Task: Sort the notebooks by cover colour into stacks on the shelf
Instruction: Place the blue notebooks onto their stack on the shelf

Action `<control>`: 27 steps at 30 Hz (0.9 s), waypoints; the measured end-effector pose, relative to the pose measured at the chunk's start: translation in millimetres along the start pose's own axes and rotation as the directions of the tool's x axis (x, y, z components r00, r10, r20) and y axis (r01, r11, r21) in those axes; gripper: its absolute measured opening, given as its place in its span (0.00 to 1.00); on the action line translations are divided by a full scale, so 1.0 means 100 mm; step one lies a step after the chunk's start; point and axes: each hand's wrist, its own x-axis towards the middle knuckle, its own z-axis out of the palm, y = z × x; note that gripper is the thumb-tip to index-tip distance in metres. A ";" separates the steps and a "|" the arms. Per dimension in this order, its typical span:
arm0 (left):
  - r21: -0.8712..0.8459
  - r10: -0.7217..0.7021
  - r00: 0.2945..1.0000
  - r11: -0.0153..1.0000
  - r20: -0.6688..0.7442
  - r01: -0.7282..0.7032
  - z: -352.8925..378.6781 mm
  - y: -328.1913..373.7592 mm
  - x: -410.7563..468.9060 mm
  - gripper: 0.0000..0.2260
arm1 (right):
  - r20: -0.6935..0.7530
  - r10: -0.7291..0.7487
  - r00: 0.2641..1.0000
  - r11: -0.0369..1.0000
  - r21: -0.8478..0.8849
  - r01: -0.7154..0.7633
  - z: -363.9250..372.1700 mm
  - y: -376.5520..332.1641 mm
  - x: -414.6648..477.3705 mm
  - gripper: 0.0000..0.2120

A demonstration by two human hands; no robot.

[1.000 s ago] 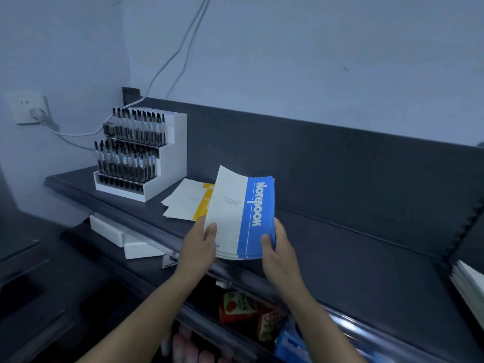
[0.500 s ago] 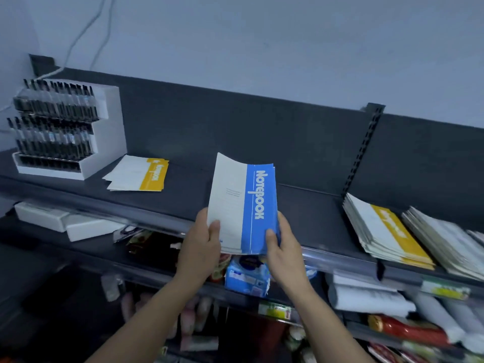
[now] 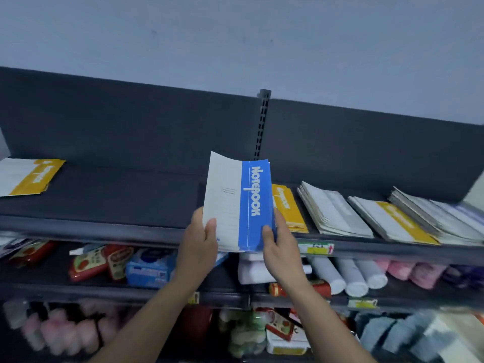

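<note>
Left hand (image 3: 200, 239): gripped the blue notebooks (image 3: 255, 205) at frame centre.
Right hand (image 3: 279, 242): clasped their right edge.
Risk: loose copies could slide apart onto the shelf (image 3: 117, 195).

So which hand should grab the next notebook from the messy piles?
Probably the right hand: the unsorted piles lie on its side of the shelf. The left hand could hold the blue notebooks alone.
</note>
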 end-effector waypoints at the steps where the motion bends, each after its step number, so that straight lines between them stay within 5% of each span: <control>1: -0.011 0.004 1.000 1.000 0.010 -0.004 0.15 0.07 -0.02 0.13 | -0.011 0.005 1.000 1.000 -0.005 -0.006 -0.15 0.07 0.01 0.20; 27: -0.205 0.161 0.903 0.975 0.398 -0.083 3.18 1.49 0.40 0.14 | -0.444 0.175 0.879 0.968 -0.084 -0.235 -2.72 1.55 0.79 0.18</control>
